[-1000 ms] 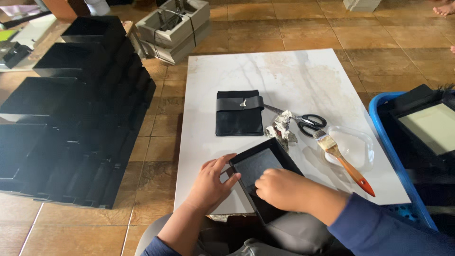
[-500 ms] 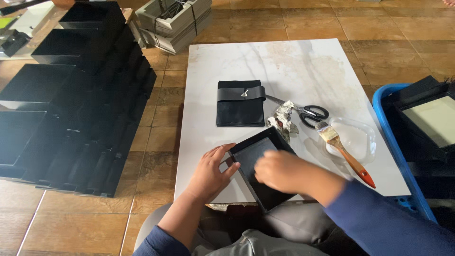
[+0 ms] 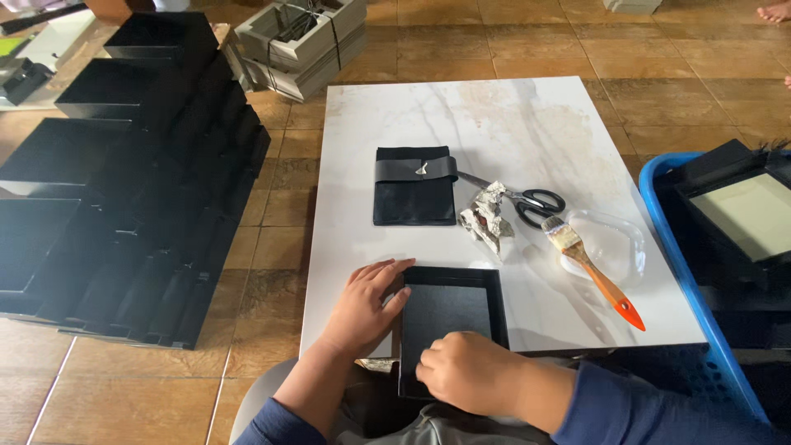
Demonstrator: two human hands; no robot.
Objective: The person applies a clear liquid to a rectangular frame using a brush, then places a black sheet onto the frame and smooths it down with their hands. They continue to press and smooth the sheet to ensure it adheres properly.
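Left hand (image 3: 367, 305) is laid flat, palm down, fingers (image 3: 394, 268) spread and pointed forward-right, forearm bare with a dark sleeve pushed up near the elbow. Right hand (image 3: 470, 371) is curled knuckles up, fingers tucked under, wrist bent inward. Right forearm is covered by a blue sleeve.

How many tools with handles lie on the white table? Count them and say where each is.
2. The scissors lie right of the black pouch, blades partly under crumpled paper. The brush lies across a clear plastic tray, near the table's right edge.
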